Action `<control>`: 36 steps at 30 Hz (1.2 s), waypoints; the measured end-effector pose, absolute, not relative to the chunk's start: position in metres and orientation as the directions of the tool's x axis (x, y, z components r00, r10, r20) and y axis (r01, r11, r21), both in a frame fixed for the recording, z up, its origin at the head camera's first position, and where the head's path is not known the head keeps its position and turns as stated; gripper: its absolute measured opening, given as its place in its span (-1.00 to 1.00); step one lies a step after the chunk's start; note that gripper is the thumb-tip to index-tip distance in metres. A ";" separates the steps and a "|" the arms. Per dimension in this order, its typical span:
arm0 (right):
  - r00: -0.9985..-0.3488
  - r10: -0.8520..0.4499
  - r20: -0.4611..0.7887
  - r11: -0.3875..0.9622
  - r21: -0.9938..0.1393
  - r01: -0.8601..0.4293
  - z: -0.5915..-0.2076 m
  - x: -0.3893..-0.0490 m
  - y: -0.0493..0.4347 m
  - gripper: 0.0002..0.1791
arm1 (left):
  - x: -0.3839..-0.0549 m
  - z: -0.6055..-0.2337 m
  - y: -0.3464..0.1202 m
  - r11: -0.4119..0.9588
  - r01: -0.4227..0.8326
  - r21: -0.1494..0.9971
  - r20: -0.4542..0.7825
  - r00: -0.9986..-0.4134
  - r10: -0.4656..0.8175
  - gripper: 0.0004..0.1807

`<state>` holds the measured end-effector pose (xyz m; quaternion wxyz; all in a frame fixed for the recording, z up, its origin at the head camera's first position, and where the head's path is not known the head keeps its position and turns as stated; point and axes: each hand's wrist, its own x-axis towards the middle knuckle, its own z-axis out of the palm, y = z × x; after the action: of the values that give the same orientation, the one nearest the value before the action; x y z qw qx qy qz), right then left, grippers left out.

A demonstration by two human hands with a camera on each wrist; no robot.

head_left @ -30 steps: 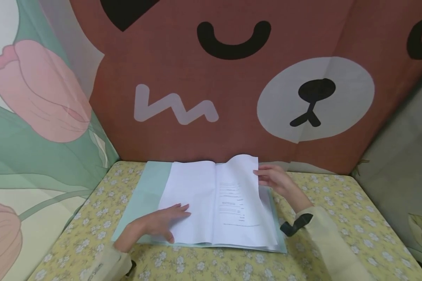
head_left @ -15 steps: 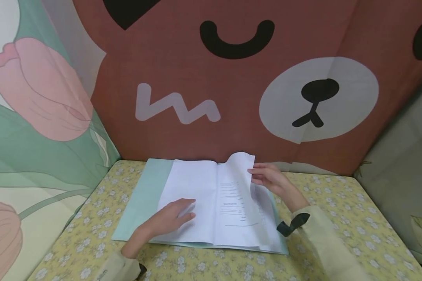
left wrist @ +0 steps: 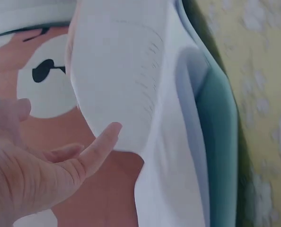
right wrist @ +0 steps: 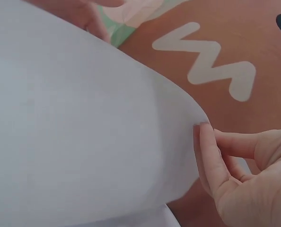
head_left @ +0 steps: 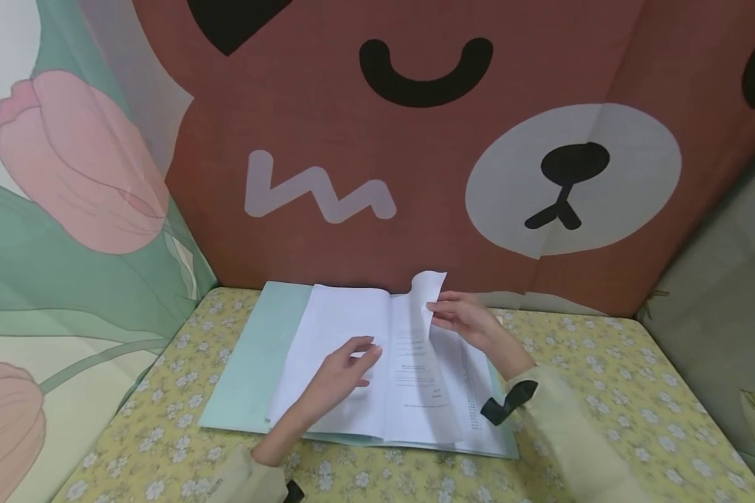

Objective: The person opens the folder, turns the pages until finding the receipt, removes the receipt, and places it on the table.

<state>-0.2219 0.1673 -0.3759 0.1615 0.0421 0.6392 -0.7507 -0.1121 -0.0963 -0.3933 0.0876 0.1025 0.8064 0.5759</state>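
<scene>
At the lower centre of the frame, you pinch a printed page (head_left: 415,363) in your right hand (head_left: 468,325), thumb and fingers clamped on its free edge near the top. Your left hand (head_left: 336,374) hovers over the middle of the spread, fingers loosely bent and apart, holding nothing; whether a fingertip touches paper, the views do not settle. The page belongs to a mint-green folder (head_left: 261,349) lying spread on the tabletop, just below the backdrop (head_left: 428,161).

The step looks like a page turn, partway over. Done well, it would want a light pinch so the edge does not crease, one sheet only, and a smooth arc toward the left of the frame, where your left hand can receive and flatten it.

The thin white paper bows into a curl at its top; the folder's cover looks smooth and stiffer. Beneath spreads a yellow tablecloth (head_left: 616,377), printed with white blossoms.
</scene>
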 end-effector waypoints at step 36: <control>-0.970 -0.133 -0.203 -0.310 -0.921 0.235 -0.374 -0.200 0.084 -0.91 | -0.106 -0.384 -0.085 0.380 0.040 0.924 -0.052 -0.972 0.230 -0.22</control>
<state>-0.1998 0.0836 -0.3744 0.1140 0.0443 0.5760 -0.8082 -0.1055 -0.0846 -0.3838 0.0862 0.0819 0.8261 0.5509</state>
